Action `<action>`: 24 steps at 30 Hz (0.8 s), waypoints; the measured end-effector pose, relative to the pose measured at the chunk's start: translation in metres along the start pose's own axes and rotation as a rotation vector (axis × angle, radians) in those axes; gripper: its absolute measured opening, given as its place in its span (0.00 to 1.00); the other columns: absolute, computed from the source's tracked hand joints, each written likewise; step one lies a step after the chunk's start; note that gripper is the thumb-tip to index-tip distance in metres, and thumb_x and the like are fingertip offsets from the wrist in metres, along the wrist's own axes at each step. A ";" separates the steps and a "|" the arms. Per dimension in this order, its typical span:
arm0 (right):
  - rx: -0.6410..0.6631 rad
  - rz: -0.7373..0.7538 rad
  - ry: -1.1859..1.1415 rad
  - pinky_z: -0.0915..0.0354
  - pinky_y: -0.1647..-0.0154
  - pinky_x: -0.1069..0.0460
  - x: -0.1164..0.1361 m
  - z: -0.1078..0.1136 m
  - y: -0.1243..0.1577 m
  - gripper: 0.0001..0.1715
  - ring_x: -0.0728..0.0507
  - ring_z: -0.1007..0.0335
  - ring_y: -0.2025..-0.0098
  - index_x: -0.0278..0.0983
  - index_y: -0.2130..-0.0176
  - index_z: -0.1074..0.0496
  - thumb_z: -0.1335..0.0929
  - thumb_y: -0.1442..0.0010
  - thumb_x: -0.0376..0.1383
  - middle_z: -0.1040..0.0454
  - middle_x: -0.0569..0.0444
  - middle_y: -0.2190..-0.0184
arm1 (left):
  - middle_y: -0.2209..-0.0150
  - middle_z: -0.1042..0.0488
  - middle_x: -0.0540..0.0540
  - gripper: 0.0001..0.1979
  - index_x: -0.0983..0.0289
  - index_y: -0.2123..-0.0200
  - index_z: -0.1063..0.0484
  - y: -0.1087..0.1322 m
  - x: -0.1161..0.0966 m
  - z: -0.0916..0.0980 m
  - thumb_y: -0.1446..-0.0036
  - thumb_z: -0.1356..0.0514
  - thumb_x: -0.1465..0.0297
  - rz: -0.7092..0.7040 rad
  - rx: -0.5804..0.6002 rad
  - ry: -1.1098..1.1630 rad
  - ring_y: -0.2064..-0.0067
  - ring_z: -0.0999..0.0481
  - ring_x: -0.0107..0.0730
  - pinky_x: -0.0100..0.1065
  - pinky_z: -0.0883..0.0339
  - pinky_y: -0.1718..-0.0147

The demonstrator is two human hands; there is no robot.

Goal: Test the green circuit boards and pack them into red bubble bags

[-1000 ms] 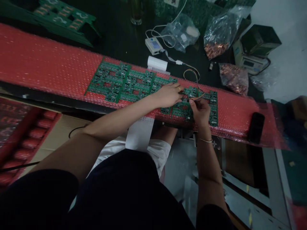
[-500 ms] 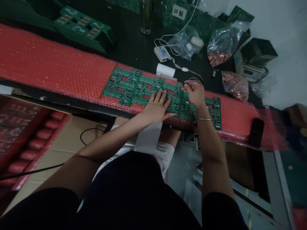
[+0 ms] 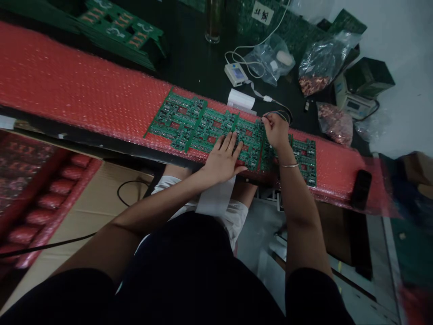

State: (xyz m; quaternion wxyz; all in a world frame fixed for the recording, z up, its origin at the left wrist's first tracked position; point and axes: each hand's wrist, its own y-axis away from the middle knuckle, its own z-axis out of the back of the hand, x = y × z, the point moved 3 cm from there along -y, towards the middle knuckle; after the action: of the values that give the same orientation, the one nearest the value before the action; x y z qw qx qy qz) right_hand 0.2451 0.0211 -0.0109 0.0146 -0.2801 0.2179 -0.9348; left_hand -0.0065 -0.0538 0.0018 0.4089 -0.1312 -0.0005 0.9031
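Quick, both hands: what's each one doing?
Left hand: open, flat on the circuit boards.
Right hand: closed, pinching the thin wires.

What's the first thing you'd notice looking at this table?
A row of green circuit boards lies on a long strip of red bubble wrap across the bench. The left hand rests flat on the boards, while the right hand pinches thin wires at their far edge.
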 end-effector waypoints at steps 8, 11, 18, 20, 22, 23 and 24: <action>0.071 -0.003 0.044 0.30 0.51 0.42 0.006 0.001 0.002 0.23 0.39 0.24 0.61 0.42 0.60 0.26 0.36 0.31 0.56 0.20 0.48 0.63 | 0.27 0.47 0.79 0.42 0.75 0.28 0.41 0.000 -0.002 -0.004 0.32 0.41 0.50 0.009 -0.026 -0.005 0.25 0.46 0.67 0.60 0.52 0.28; 0.040 0.023 0.065 0.29 0.51 0.43 0.007 0.000 0.002 0.23 0.39 0.24 0.61 0.42 0.61 0.25 0.36 0.31 0.57 0.19 0.48 0.63 | 0.27 0.47 0.78 0.41 0.74 0.28 0.40 0.001 0.000 -0.004 0.33 0.41 0.50 0.001 -0.048 0.014 0.25 0.47 0.67 0.61 0.52 0.28; 0.031 0.014 0.059 0.28 0.49 0.41 0.000 -0.003 0.003 0.28 0.38 0.24 0.60 0.42 0.61 0.26 0.38 0.31 0.62 0.20 0.48 0.64 | 0.27 0.43 0.74 0.34 0.72 0.31 0.36 0.024 0.009 0.014 0.29 0.45 0.54 0.019 -0.180 0.116 0.26 0.45 0.63 0.60 0.48 0.29; 0.044 0.008 0.057 0.28 0.49 0.40 -0.002 -0.003 0.003 0.30 0.38 0.24 0.61 0.42 0.61 0.26 0.38 0.31 0.62 0.21 0.47 0.64 | 0.30 0.38 0.72 0.28 0.70 0.34 0.33 0.033 0.011 0.021 0.28 0.46 0.57 0.040 -0.229 0.158 0.28 0.40 0.60 0.57 0.44 0.30; 0.066 0.012 0.053 0.28 0.50 0.40 -0.003 -0.004 0.003 0.30 0.38 0.24 0.60 0.41 0.59 0.26 0.39 0.31 0.62 0.20 0.47 0.63 | 0.34 0.32 0.69 0.23 0.68 0.38 0.29 0.041 0.012 0.025 0.28 0.46 0.61 0.045 -0.272 0.215 0.33 0.34 0.56 0.56 0.39 0.33; 0.078 0.016 0.052 0.28 0.50 0.40 -0.004 -0.004 0.003 0.30 0.38 0.23 0.59 0.41 0.58 0.26 0.39 0.31 0.62 0.21 0.47 0.63 | 0.37 0.29 0.67 0.21 0.67 0.40 0.27 0.046 0.012 0.026 0.28 0.46 0.62 0.044 -0.286 0.246 0.35 0.31 0.54 0.55 0.36 0.35; 0.089 0.017 0.053 0.29 0.50 0.41 -0.004 -0.004 0.002 0.30 0.37 0.23 0.58 0.41 0.58 0.26 0.38 0.30 0.61 0.21 0.47 0.63 | 0.40 0.27 0.66 0.19 0.66 0.42 0.26 0.050 0.011 0.025 0.28 0.47 0.64 0.044 -0.296 0.275 0.38 0.29 0.52 0.54 0.33 0.37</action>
State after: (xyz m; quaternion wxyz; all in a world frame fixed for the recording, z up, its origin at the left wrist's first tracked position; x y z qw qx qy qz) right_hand 0.2463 0.0211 -0.0169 0.0291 -0.2526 0.1789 -0.9504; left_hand -0.0563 -0.0759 0.0180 0.3616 -0.3120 -0.0746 0.8754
